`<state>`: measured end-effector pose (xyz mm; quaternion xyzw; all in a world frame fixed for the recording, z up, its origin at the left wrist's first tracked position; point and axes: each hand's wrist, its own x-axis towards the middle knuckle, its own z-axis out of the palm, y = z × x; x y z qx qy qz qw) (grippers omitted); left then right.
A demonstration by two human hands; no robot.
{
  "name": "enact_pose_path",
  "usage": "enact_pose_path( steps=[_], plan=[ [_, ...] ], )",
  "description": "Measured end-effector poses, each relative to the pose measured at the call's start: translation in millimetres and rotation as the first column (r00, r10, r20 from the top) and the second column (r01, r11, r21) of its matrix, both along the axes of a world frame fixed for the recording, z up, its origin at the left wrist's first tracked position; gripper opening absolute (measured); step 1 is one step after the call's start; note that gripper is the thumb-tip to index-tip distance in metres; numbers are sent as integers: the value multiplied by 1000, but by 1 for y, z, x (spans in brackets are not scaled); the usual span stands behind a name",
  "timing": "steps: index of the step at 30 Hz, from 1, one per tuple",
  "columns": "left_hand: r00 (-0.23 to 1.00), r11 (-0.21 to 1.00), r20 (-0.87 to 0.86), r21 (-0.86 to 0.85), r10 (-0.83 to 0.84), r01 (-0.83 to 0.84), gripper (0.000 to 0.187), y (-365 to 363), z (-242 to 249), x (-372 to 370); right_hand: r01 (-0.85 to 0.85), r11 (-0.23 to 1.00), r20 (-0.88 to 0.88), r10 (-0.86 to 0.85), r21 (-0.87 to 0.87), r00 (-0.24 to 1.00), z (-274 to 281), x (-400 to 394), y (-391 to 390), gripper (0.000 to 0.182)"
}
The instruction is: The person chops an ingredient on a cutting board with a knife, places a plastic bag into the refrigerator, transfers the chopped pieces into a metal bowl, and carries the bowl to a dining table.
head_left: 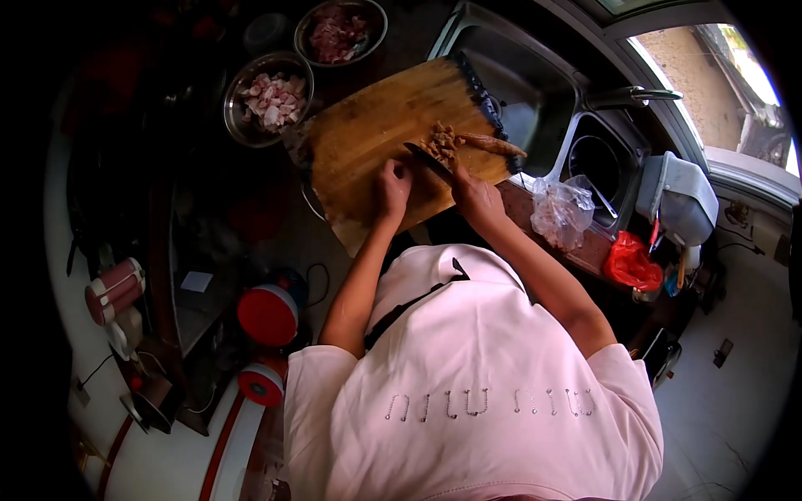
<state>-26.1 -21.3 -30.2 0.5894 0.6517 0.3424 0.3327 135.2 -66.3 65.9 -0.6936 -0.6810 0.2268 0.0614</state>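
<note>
A worn wooden cutting board (359,134) lies at a slant beside the sink. My right hand (478,200) is closed round the handle of a knife (428,159), whose dark blade points up and left over the board. Past the blade sits a small heap of chopped brown pieces (443,140), and a long brown piece (493,144) extends from it toward the board's right edge. My left hand (394,189) is curled closed over the board, left of the knife; whatever its fingers hold, if anything, is hidden.
Metal bowls of pale pieces (272,100) and red meat (338,33) stand beyond the board's left side. At right are the sink (518,71), its faucet (631,98), a clear plastic bag (561,209), a red bag (632,260) and a grey-white container (678,196).
</note>
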Motion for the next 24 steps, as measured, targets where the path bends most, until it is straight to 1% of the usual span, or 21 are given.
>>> enact_pose_path(
  steps=[2,5,8,11,14,15,18,21,24],
  plan=[
    [1000,999,1,27,17,-17,6,0,4,2,-8,999,-35,9,48,999,12,2,-6,12],
    [999,995,-33,93,-39,42,5,1,6,-3,-61,997,-27,60,-41,998,16,-3,-7,11],
    [998,995,-55,84,-39,44,7,0,8,-1,-28,993,66,36,-116,997,10,-11,0,11],
    [990,996,-144,-88,2,-15,9,2,8,2,-28,999,85,30,-27,996,-13,-25,10,11],
    [984,985,-23,-8,-175,175,13,3,16,-7,-33,999,49,33,10,998,-28,-33,29,12],
    [988,987,-37,54,-152,154,15,3,10,-7,-29,1000,12,29,-12,1000,-24,-30,30,11],
    [1000,999,22,-54,-8,10,14,1,-4,-1,-46,999,-33,45,-27,998,-12,-13,15,12],
    [990,994,88,-27,111,-110,12,4,-10,0,-7,994,-54,1,-110,999,1,5,-4,13],
    [994,995,82,80,-71,65,22,10,-3,1,129,992,-149,-129,-12,980,7,22,-16,17]
  ],
)
